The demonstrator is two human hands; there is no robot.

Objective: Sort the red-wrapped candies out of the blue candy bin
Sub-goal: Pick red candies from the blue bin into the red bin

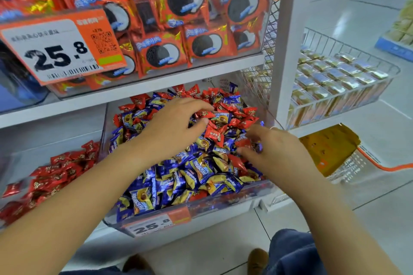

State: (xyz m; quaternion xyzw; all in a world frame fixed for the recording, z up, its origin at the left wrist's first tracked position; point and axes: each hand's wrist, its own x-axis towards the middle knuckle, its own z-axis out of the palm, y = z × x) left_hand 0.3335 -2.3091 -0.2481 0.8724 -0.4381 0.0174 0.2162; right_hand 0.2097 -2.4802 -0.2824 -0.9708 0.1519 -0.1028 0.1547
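Red candies (pixel 225 116) among blue bin (pixel 201 207)

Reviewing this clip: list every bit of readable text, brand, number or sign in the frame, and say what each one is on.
"25.8": large price tag on the upper shelf bin.
"25.8": small price tag on the front of the blue candy bin.
"Alpenli...", partly readable: blue candy wrappers.
Chinese characters, QR code and barcode on the large price tag: too blurred to read.
Print on the red-wrapped candies and on the red cookie packs: not legible.
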